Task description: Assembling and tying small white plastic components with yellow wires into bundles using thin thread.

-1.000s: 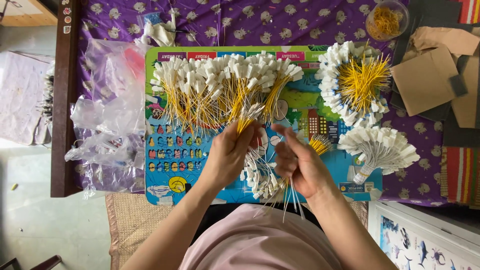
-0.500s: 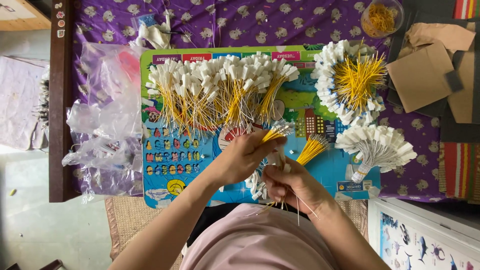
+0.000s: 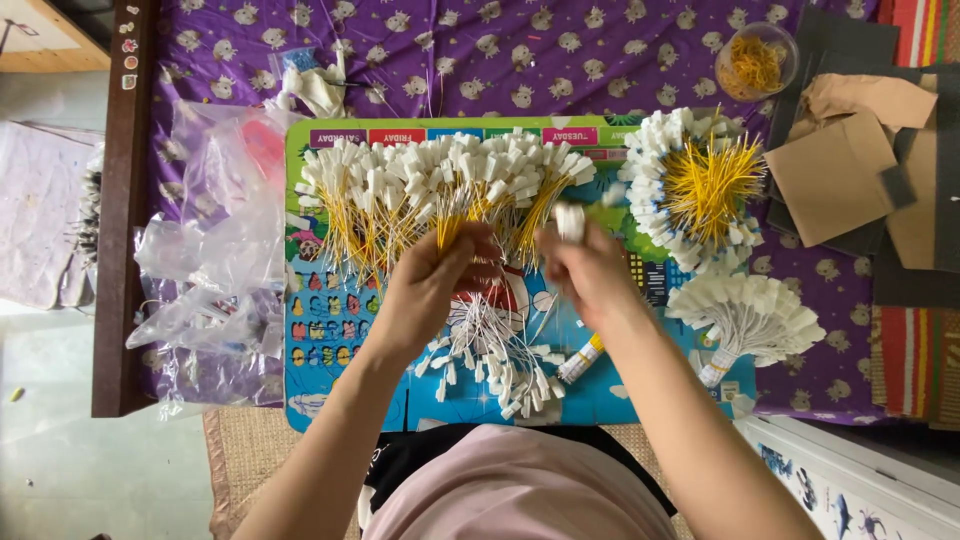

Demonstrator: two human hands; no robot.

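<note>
Purple patterned cloth [image 3: 480,50], colourful board [image 3: 330,340]; both hands' fingers pinching yellow-wired tags [image 3: 440,200].

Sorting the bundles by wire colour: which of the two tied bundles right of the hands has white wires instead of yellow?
The lower fan-shaped bundle, near the mat's bottom right corner. Its wires and tags are all white, while the round bundle above it shows a yellow centre ringed by white tags.

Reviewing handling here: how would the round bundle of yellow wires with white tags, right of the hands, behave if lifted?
The round bundle probably lifts light: thin wires, small tags. It likely flops and sheds strands, since the fan looks loose with no tie visible. Lying flat, it seems unlikely to roll.
</note>
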